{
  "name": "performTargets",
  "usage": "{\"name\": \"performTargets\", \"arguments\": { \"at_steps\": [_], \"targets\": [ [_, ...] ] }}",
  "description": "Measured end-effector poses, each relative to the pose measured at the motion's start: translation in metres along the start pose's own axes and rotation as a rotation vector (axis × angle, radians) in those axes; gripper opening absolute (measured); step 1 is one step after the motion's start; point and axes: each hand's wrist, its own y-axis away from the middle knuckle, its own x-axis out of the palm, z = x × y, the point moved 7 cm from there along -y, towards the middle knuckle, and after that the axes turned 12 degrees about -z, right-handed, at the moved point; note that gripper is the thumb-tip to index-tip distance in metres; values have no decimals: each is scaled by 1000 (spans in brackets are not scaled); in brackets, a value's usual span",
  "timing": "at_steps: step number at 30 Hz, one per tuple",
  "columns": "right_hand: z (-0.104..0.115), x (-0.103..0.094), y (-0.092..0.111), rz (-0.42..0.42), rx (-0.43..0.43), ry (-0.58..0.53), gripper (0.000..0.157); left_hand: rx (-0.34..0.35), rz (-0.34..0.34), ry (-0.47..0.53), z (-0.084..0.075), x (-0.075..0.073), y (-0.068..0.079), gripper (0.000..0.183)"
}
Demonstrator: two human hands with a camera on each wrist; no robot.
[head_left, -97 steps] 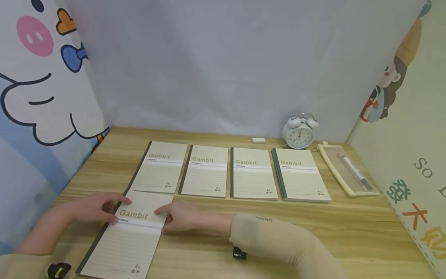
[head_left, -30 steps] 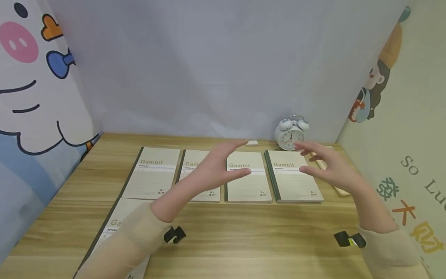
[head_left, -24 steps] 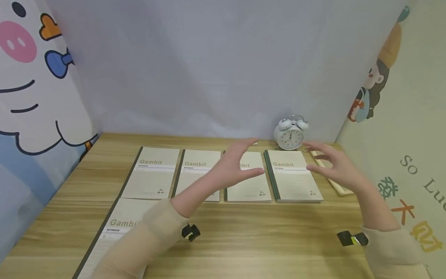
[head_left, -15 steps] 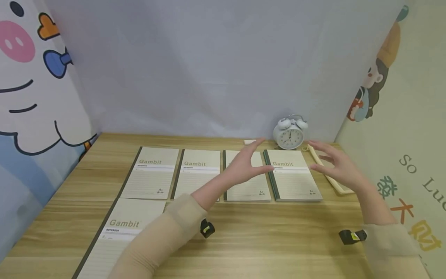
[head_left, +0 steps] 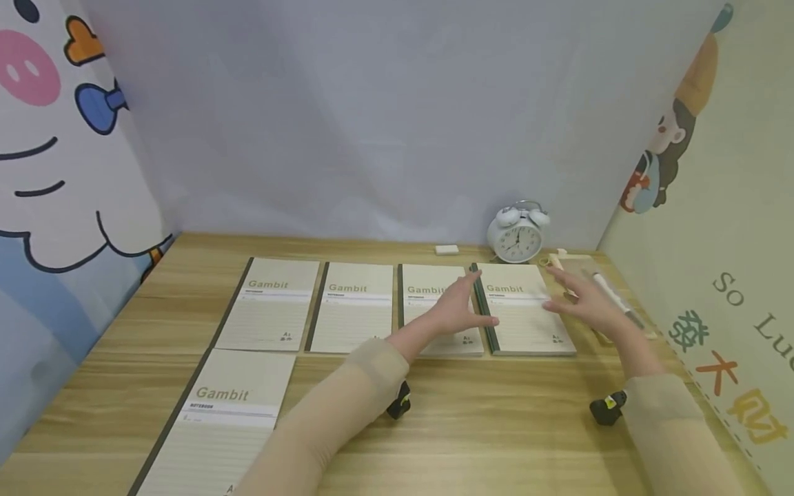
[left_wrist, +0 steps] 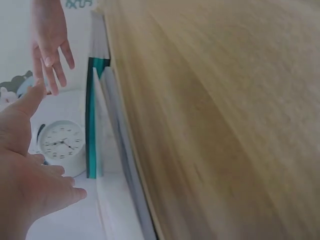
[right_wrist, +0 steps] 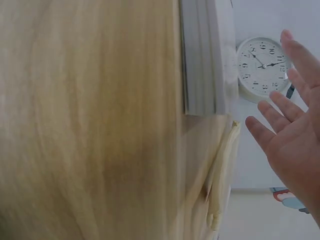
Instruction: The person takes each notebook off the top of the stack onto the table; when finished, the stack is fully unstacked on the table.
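Note:
A stack of cream notebooks [head_left: 521,310] with a green spine lies at the right end of a row; its layered edges [right_wrist: 202,60] show in the right wrist view. My left hand [head_left: 453,310], fingers spread, hovers over the stack's spine side and partly covers the third notebook [head_left: 428,275]. My right hand [head_left: 589,303] is at the stack's right edge, fingers apart and part of the pencil pouch behind it. Neither hand grips anything; whether fingertips touch the stack I cannot tell. Two more notebooks, the second [head_left: 350,310] and the first [head_left: 269,303], lie to the left.
Another notebook [head_left: 217,420] lies in front of the first, at the lower left. Behind the row stand a white alarm clock [head_left: 517,238] and an eraser [head_left: 446,250]. A mesh pouch [head_left: 645,335] with a pen [head_left: 611,293] lies at the right by the wall.
Both hands have left the front-left notebook, which now lies below the first. They have moved right to the green-spined stack and come lower, the left hand travelling rightwards.

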Motion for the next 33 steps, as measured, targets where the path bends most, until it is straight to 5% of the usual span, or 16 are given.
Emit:
{"name": "performTargets", "arguments": {
  "at_steps": [9,17,33],
  "targets": [
    [-29,17,0,132,139,49,90,14,42,-156,1,19,-6,100],
    [-30,21,6,158,144,58,87,-8,76,-243,4,27,-8,98],
    [-32,20,5,139,157,-17,86,1,54,-150,4,27,-11,95]
  ]
}}
